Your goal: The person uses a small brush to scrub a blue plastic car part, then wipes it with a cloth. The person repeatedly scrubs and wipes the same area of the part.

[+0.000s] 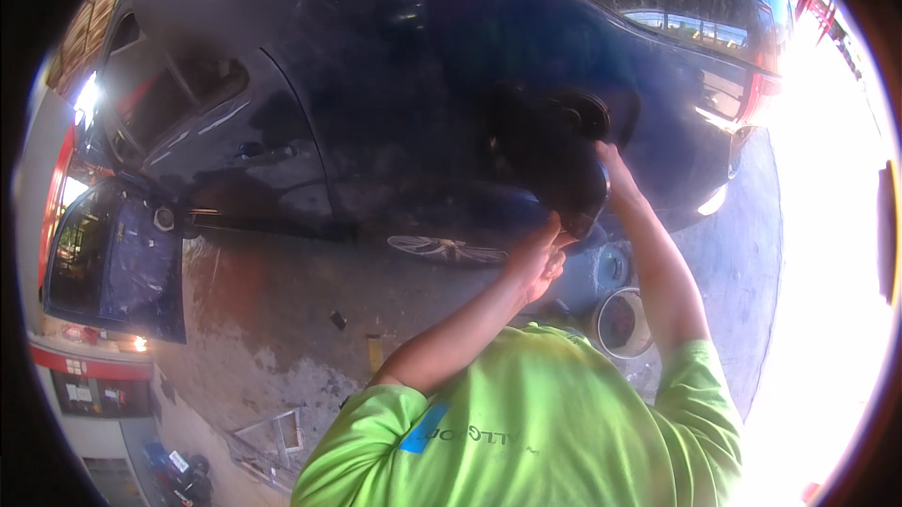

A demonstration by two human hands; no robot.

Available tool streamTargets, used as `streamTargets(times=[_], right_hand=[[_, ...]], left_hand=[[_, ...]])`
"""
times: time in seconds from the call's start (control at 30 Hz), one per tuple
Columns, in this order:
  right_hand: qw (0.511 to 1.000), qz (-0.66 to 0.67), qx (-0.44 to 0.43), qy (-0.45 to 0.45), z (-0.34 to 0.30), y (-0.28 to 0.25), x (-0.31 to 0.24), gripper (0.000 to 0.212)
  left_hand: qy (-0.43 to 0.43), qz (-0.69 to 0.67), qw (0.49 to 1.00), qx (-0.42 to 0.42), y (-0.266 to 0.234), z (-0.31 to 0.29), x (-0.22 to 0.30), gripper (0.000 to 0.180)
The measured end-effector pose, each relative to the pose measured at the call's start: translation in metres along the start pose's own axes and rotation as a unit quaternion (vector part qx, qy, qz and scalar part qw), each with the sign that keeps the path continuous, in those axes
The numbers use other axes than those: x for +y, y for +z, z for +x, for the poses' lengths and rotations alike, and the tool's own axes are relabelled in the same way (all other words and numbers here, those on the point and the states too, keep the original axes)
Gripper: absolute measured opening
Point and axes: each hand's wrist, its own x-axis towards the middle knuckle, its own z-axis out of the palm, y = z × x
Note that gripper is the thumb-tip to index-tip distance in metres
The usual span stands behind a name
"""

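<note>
A dark blue car [404, 84] fills the view ahead of me. In its rear side, a dark fuel filler flap [554, 164] hangs open beside the round filler recess [587, 115]. My left hand [537, 261] is closed at the flap's lower edge, with the thumb up against it and the other fingers curled. My right hand [615, 171] grips the flap's right edge near the recess, its fingers mostly hidden behind the dark surface. Deep shadow hides the flap's details.
Below the car's side is a spoked wheel [446, 249]. A bucket [623, 324] and a blue lidded container [611, 267] stand on the floor by my right arm. An open car door [113, 258] juts out at the left. A metal frame [272, 441] lies at lower left.
</note>
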Motion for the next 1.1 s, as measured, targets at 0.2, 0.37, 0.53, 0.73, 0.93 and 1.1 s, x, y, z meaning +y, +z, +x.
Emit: streamTargets(times=[0.2, 0.37, 0.53, 0.73, 0.93, 1.1], right_hand=[[0.999, 0.048, 0.007, 0.011, -0.002, 0.028, 0.069, 0.030], [0.998, 0.057, -0.010, 0.031, -0.007, 0.026, 0.111, 0.029], [0.996, 0.077, -0.019, 0.050, -0.013, 0.018, 0.114, 0.029], [0.991, 0.113, -0.022, 0.073, -0.018, 0.026, 0.116, 0.028], [0.979, 0.172, -0.035, 0.106, -0.013, 0.031, 0.112, 0.028], [0.914, 0.354, -0.045, 0.192, -0.017, 0.055, 0.075, 0.028]], left_hand=[[0.025, 0.025, 0.999, -0.028, 0.002, 0.011, -0.001, 0.045], [0.031, 0.002, 0.998, -0.049, -0.008, 0.008, -0.003, 0.047], [0.025, 0.004, 0.998, -0.049, -0.009, 0.010, -0.004, 0.046], [0.028, 0.002, 0.998, -0.055, -0.007, 0.011, -0.007, 0.049], [0.035, 0.025, 0.996, -0.076, -0.006, 0.011, -0.005, 0.047], [0.126, 0.017, 0.990, -0.060, -0.004, 0.007, -0.008, 0.041]])
